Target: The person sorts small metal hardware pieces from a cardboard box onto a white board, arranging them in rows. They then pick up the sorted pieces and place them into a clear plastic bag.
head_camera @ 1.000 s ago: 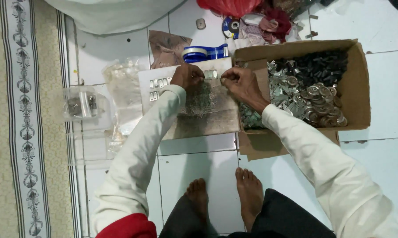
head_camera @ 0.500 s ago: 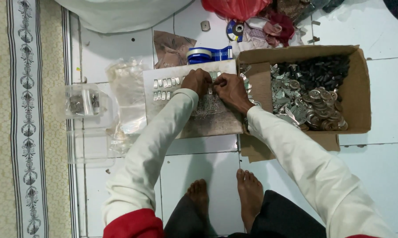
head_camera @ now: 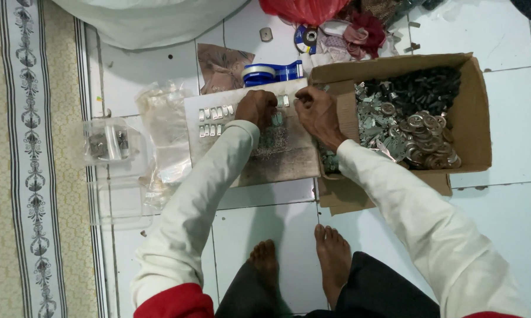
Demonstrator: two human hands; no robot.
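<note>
Hands (head_camera: 256,109) (head_camera: 317,112) seemingly pinching metal clips (head_camera: 283,101).

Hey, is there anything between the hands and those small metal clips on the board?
Nothing visible. The left hand and right hand already rest on the board, fingers right at the clips near its top edge. The tape dispenser lies beyond the board, and the box sits off to the right.

Both my hands are on the board (head_camera: 289,156), left hand (head_camera: 255,108) and right hand (head_camera: 317,112) pinching small metal clips (head_camera: 282,101) near its top edge. Box (head_camera: 476,118) of metal bits sits just right, tape dispenser (head_camera: 271,73) behind.
</note>
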